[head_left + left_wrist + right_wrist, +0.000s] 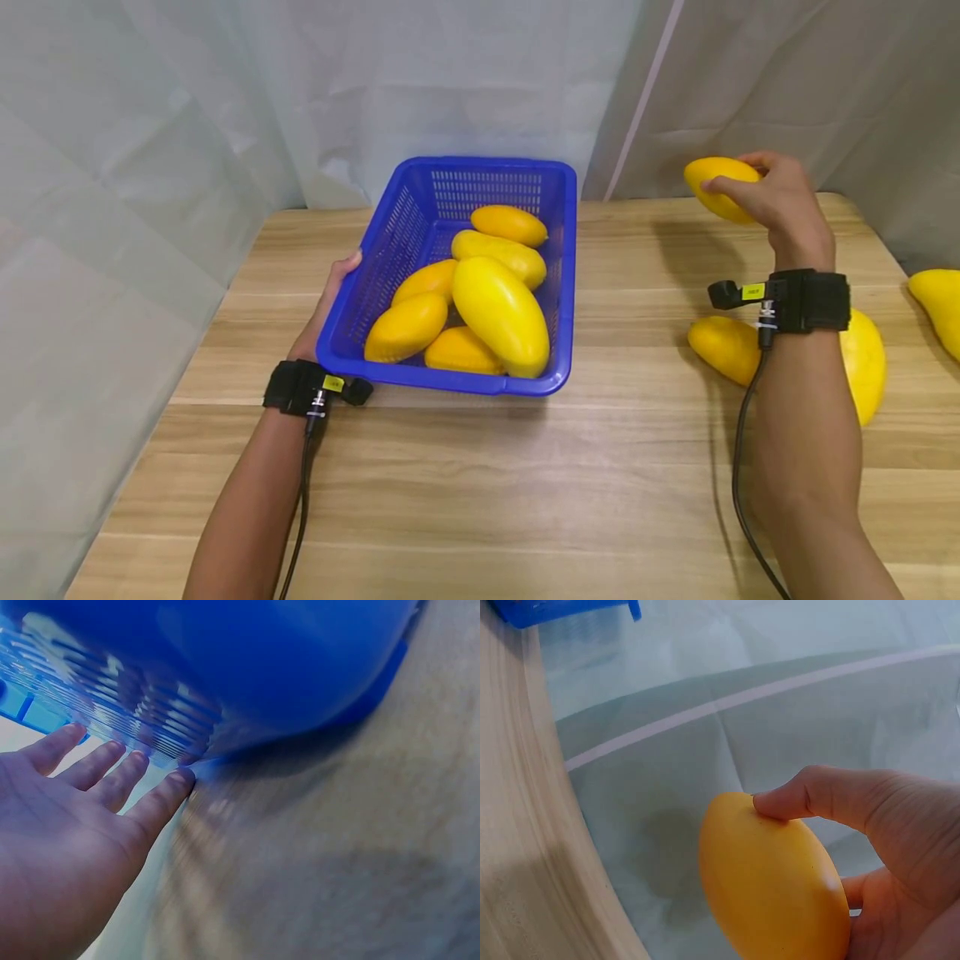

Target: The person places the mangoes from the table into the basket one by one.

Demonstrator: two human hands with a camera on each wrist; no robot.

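Right hand (780, 196): thumb curled over one side of a mango (722, 185), fingers behind it, a firm pinch. Mango raised over the back of the wooden table (450, 500), shadow on the boards below; well to the right of the basket (446, 381).

Left hand (330, 296): fingers nearly straight, slightly spread, at the basket's left side. Left wrist view puts the fingertips (174, 780) against the slatted wall; nothing gripped.

Basket blue plastic, holding six mangoes; the largest (501, 317) lies on top at the near right, paler yellow than the small one (510, 223) at the back.

On the table: one mango (722, 348) partly behind the right forearm, a bigger one (866, 367) showing past its other side, a third (941, 304) cut by the right edge of the head view.

Writing: a yellow label (753, 292) on the right black wrist strap (816, 302), dark print too small to read; another yellow label (333, 383) on the left strap (282, 387), likewise unreadable.
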